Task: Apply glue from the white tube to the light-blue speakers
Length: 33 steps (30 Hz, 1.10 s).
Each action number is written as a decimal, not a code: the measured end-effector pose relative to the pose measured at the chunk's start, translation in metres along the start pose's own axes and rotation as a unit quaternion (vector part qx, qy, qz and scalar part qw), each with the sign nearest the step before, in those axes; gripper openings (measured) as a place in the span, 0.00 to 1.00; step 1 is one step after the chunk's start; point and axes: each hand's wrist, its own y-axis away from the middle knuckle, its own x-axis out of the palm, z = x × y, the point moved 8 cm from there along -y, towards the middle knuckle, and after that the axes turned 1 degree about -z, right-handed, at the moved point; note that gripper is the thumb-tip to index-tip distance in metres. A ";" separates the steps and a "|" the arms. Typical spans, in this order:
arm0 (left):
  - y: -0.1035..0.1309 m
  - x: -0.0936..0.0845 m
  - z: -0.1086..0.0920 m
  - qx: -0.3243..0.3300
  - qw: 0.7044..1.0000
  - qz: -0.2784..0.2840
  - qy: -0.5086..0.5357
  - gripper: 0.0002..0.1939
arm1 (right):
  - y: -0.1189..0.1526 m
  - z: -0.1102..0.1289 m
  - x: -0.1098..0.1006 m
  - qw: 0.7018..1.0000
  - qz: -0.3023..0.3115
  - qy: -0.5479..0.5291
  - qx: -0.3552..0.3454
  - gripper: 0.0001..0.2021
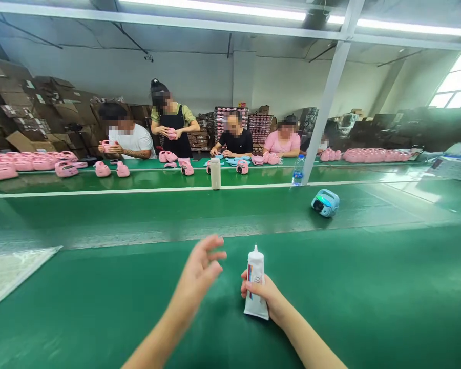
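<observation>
A white tube (256,262), nozzle up and its contents hidden, is held in the right hand (264,289), fingers wrapped around its middle, above the green tabletop (349,297), nearer than the beige bottle (215,175) and to its right. The left hand (203,264) is apart from the tube, fingers spread and partly curled, on the near side of the beige bottle. That bottle stands upright, its opaque wall hiding what is inside. To its right are a blue device (326,203), nearer, and a clear bottle (298,171) with a blue label; how full it is I cannot tell. Pink devices (34,161) lie in rows far left of the beige bottle. Beyond it, co-workers (236,141) sit or stand; far behind, to its left, cardboard boxes (7,118) are piled, their contents unseen.
</observation>
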 end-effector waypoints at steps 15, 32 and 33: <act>0.062 0.032 0.073 -0.056 0.993 0.055 -0.092 0.30 | 0.040 -0.006 0.072 0.990 0.120 -0.028 0.072 0.23; 0.049 0.066 -0.010 0.106 0.990 0.092 -0.022 0.26 | 0.073 0.069 0.037 0.903 -0.089 0.275 -0.317 0.27; 0.047 0.066 0.002 0.036 0.997 0.073 -0.001 0.26 | 0.075 0.066 0.036 0.880 -0.106 0.305 -0.350 0.30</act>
